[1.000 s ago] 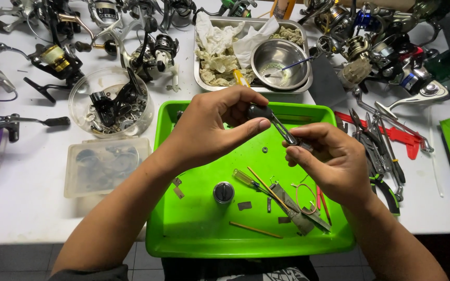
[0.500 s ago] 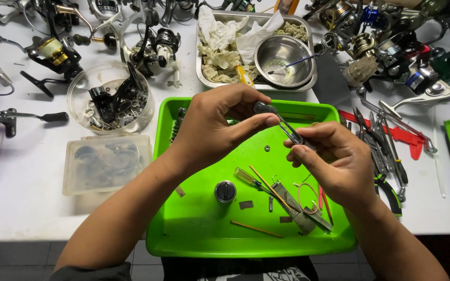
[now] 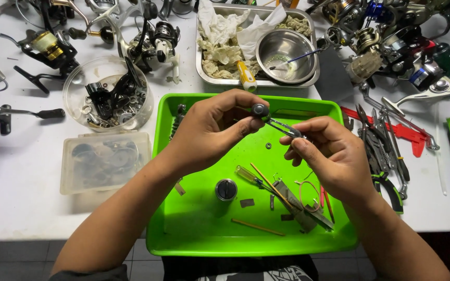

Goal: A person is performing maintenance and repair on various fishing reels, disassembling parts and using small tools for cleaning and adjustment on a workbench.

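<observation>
Gripping a thin metal rod [image 3: 277,126] by its round knob with the left hand [image 3: 212,130], right hand [image 3: 329,153] pinching its other end, above the green tray [image 3: 194,229]; risking a slip onto the loose parts below.

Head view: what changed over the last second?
Both hands rose slightly toward the far edge of the green tray. The left hand and right hand keep pinching the thin metal part between them. The screwdriver, round cap and bowl stayed put.
</observation>
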